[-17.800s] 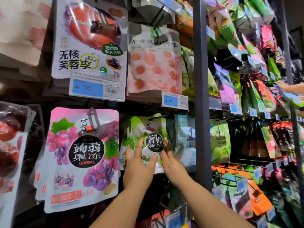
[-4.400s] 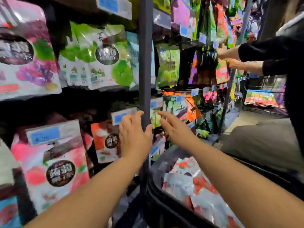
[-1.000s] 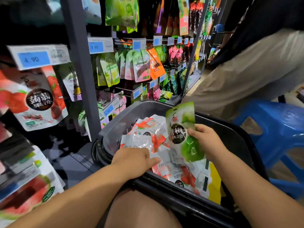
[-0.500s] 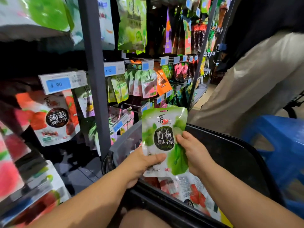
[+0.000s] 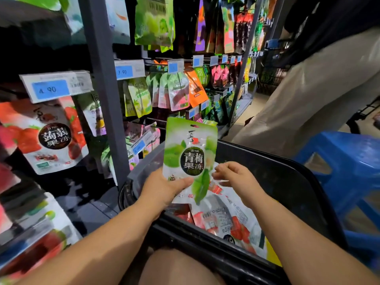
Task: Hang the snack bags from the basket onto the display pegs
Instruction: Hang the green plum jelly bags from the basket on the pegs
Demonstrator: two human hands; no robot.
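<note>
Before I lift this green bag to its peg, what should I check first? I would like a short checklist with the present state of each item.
1. Grip: the left hand holds the green bag by its lower left corner, thumb across the front: ok.
2. Bag upright, front facing the person: ok.
3. Hang hole at the top uncovered: ok.
4. Right hand beside the bag's right edge, touching it or not: cannot tell.
5. Free matching peg: cannot tell.
</note>
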